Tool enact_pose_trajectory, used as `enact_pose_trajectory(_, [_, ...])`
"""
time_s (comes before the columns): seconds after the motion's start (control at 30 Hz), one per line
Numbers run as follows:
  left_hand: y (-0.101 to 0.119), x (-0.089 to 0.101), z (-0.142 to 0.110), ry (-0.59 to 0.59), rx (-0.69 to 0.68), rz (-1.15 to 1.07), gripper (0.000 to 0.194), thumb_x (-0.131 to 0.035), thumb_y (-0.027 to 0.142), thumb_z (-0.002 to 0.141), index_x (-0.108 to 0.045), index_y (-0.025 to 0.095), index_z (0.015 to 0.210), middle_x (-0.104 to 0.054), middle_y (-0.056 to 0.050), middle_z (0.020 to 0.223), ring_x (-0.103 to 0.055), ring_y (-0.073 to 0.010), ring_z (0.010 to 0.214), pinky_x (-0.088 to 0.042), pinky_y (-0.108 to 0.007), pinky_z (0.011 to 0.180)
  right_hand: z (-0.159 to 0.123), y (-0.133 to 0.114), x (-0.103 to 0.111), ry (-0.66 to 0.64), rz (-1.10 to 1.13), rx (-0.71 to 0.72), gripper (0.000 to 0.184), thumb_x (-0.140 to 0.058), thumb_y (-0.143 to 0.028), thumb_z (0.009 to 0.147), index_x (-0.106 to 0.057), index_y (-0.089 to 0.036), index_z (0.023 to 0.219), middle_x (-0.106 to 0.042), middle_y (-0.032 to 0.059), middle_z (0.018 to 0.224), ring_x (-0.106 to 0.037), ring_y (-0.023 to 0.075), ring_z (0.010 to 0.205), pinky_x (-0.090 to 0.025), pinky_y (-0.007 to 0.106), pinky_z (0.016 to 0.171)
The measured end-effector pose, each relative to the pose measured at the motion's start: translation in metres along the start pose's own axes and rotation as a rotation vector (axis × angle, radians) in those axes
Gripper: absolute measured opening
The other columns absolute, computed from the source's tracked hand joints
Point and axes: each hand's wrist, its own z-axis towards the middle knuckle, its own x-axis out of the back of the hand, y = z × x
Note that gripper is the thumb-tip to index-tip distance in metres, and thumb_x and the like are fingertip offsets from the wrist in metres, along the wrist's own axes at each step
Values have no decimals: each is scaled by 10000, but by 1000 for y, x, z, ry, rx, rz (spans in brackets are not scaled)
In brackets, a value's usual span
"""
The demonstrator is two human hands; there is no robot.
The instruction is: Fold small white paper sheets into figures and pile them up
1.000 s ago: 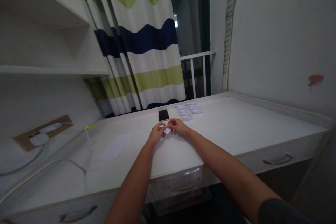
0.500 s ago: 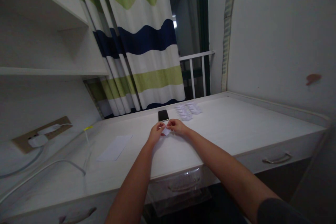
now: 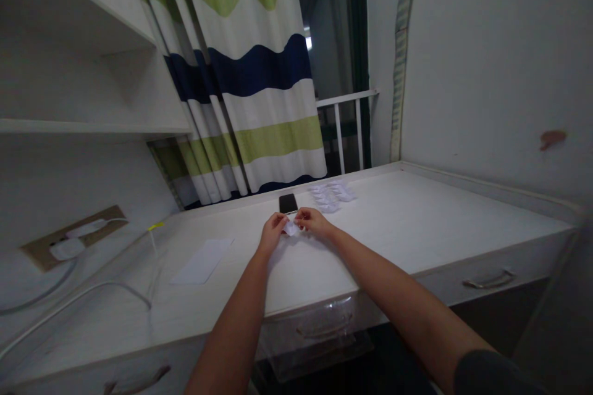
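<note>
Between my two hands is a small folded piece of white paper (image 3: 291,229), held just above the desk. My left hand (image 3: 273,229) pinches its left side, and my right hand (image 3: 311,222) pinches its right side. The fine folds are too small to make out. Right behind my hands lies a dark smartphone (image 3: 288,203). Several folded white paper pieces (image 3: 330,196) sit in a group beyond my right hand. Flat on the desk to the left is a stack or sheet of white paper (image 3: 202,261).
The white desk (image 3: 407,216) has drawers along its front, with a metal handle (image 3: 489,281). A power strip with plugs (image 3: 67,248) and cables (image 3: 111,284) is at the left. A striped curtain (image 3: 269,105) hangs behind; a shelf (image 3: 92,126) juts out at upper left.
The paper between my fingers has spread wider and shows more folds. My hands have moved slightly apart, the left one a little to the left and up.
</note>
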Motion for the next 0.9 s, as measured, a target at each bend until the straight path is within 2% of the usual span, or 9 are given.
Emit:
enact_pose_trajectory(0.37, [1, 2, 0, 84, 21, -48, 266, -531, 418, 653, -428, 186, 735, -600, -27, 781, -557, -140, 745, -457, -227, 550, -3, -1, 0, 42, 114, -4, 244, -588, -364, 656, -458, -166, 716, -516, -40, 602, -547, 83, 469, -421, 194, 433])
enact_pose_trajectory(0.57, [4, 4, 0, 92, -2, -7, 240, -520, 408, 653, -484, 183, 728, -557, -7, 759, -533, -129, 737, -444, -200, 527, 0, 5, -1, 67, 151, -19, 233, -574, -359, 683, -439, -173, 721, -515, -57, 534, -561, 92, 457, -448, 210, 460])
enact_pose_trajectory(0.73, [4, 3, 0, 53, -1, 11, 238, -589, 369, 599, -490, 172, 687, -509, 5, 740, -518, -123, 734, -455, -203, 550, 3, 8, 0, 111, 155, -9, 228, -556, -355, 690, -416, -178, 716, -521, -61, 508, -562, 93, 454, -450, 214, 470])
enact_pose_trajectory(0.9, [5, -2, -3, 19, -35, 0, 334, -673, 299, 513, -425, 175, 698, -518, -18, 869, -527, -139, 806, -475, -228, 588, 7, 12, 1, 184, 196, -15, 232, -541, -357, 698, -388, -184, 716, -518, -66, 504, -547, 86, 437, -450, 215, 470])
